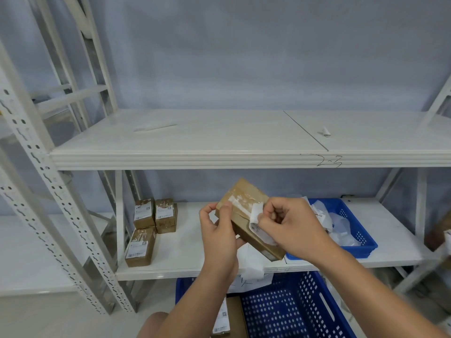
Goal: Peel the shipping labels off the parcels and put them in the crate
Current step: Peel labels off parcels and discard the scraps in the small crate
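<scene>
A brown cardboard parcel (246, 203) is held tilted in the air in front of the lower shelf. My left hand (219, 235) grips its near left end, thumb on top. My right hand (290, 228) pinches a white shipping label (256, 212) that is partly lifted off the parcel's top face and curls over its edge. White label residue stays on the tape. To the right, a small blue crate (363, 237) on the shelf holds crumpled peeled labels.
Three labelled brown parcels (156, 215) stand at the left of the lower shelf (185, 252). A large blue crate (292, 308) sits below, with another parcel (227, 315) beside it. The upper shelf (219, 137) carries only paper scraps. Perforated white uprights (48, 181) stand at the left.
</scene>
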